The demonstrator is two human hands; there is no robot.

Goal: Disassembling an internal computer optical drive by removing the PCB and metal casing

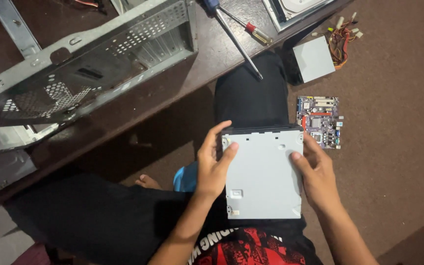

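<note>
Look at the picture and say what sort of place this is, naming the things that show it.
Probably a home or informal computer-repair spot: a stripped metal computer case and screwdrivers lie on a dark table, a motherboard sits on the brown carpet, and both hands hold a grey drive.

We spot no packages, signs or screens. Only label: small pale rectangular sticker [235, 212] at near-left corner of grey metal drive [263, 179] held over lap, too small to make out. Another faint square mark [236, 194] just above it.
</note>
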